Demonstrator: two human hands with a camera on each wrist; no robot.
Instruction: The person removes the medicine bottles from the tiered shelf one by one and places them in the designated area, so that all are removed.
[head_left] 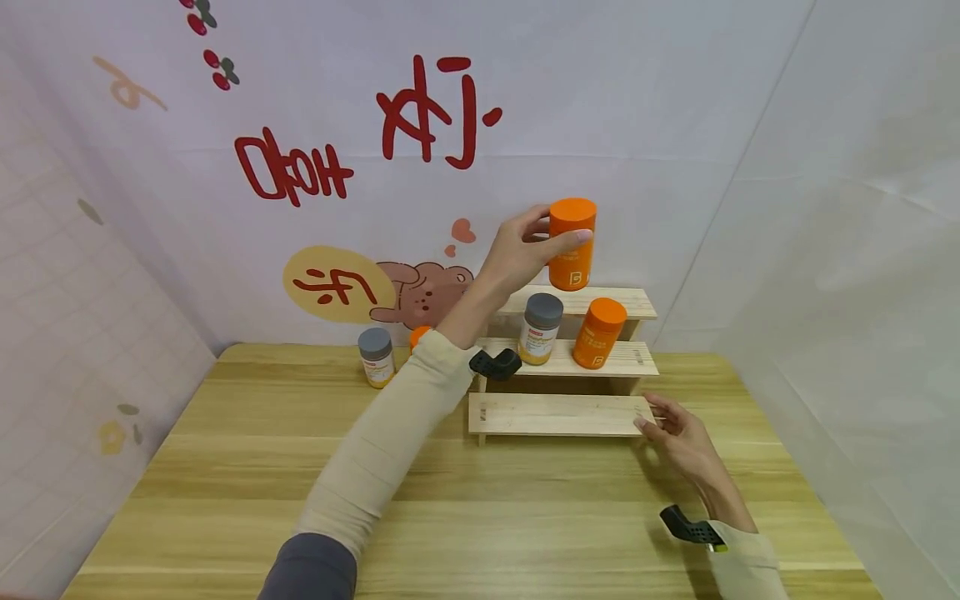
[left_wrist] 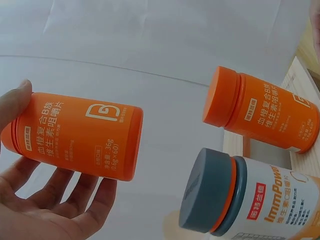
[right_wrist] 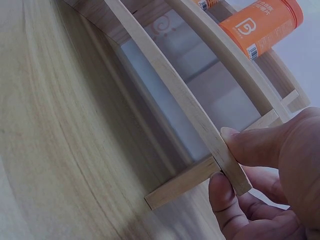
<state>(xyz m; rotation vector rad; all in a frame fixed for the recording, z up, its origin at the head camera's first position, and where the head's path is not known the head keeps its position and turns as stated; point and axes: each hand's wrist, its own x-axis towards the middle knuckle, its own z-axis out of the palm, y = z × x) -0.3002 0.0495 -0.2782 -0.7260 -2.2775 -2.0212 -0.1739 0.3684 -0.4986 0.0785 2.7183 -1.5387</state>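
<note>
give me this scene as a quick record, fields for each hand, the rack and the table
left hand: left hand grips a raised orange bottle, upright in the head view
right hand: right hand pinches the right end of the lowest step
rack: three-step wooden rack
middle step: grey-lidded bottle on the left, second orange bottle on the right
table left of rack: another grey-lidded bottle, plus an orange item mostly hidden by the left arm
</note>
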